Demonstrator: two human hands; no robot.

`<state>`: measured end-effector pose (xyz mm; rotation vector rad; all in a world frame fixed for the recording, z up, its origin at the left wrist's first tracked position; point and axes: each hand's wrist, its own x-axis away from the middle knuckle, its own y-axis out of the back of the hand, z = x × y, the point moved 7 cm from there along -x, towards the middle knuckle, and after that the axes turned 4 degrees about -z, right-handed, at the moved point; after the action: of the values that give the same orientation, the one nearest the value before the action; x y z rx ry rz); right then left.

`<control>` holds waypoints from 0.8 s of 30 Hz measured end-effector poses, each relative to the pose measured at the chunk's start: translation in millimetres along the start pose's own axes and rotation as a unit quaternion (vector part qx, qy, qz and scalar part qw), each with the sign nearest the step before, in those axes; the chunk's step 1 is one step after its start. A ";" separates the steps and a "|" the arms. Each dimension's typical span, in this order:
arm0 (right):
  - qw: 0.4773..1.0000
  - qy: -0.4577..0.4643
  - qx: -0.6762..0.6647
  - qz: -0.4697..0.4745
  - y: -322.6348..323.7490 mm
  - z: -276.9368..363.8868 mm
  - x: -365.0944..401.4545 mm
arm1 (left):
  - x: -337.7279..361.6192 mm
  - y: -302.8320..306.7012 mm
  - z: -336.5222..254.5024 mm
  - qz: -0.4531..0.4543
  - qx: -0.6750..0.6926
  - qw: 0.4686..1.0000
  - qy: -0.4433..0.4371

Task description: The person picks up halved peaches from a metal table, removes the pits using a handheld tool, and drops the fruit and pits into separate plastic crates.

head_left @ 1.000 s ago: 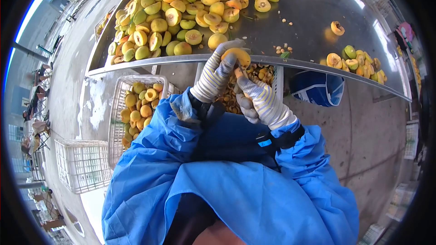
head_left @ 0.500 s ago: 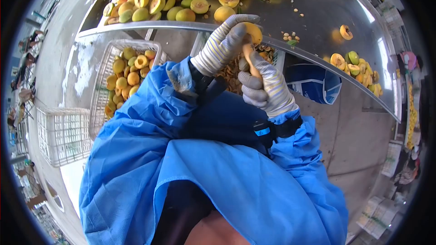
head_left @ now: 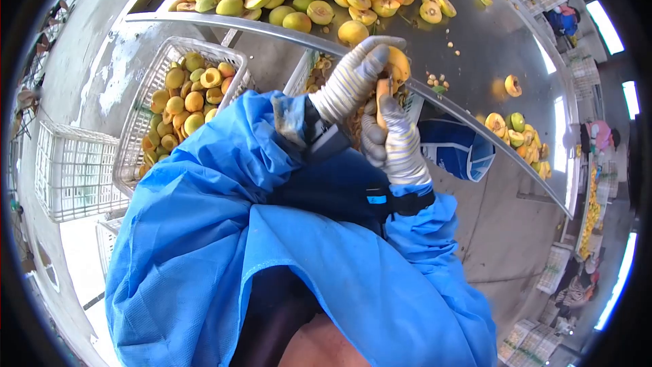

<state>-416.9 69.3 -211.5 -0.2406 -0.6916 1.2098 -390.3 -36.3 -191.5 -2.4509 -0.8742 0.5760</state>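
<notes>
In a striped glove with grey fingers, my left hand [head_left: 352,80] grips a yellow fruit piece [head_left: 399,66] near the metal table's front edge. My right hand [head_left: 397,139], gloved alike, is wrapped round a tan handle [head_left: 383,103] whose upper end touches the fruit. The tool's working tip is hidden. Beyond my left hand, many halved yellow-green fruits [head_left: 299,22] are heaped on the metal table [head_left: 468,34]. Below my hands, a crate [head_left: 300,73] holding peelings or scraps is partly covered by them.
A white crate [head_left: 129,153] of pitted fruit halves stands at the left, with an empty white crate [head_left: 78,173] beyond it. A blue bag [head_left: 456,149] is under the table edge. More fruit halves [head_left: 519,137] lie at the table's right. People appear at the far right.
The camera view has shifted, and the table and crates sit differently in it. Both hands keep their holds close together; the fruit piece shows a little more beside the left hand's fingers.
</notes>
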 end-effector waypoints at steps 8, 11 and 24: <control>0.957 0.194 0.202 -0.075 8.2 9.1 -6.8 | 6.4 -1.0 -0.5 -0.070 0.034 0.997 0.008; 0.894 0.341 0.282 -0.072 2.9 28.3 -5.0 | -0.4 25.2 1.7 -0.120 0.040 0.991 -0.041; 0.589 0.057 0.787 -0.174 58.4 44.0 26.3 | 83.2 150.1 -102.3 -0.180 -0.256 0.949 0.033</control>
<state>-484.1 106.1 -198.4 1.2664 0.6240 0.9959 -206.9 -113.0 -211.8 -2.6241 -1.5586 0.1393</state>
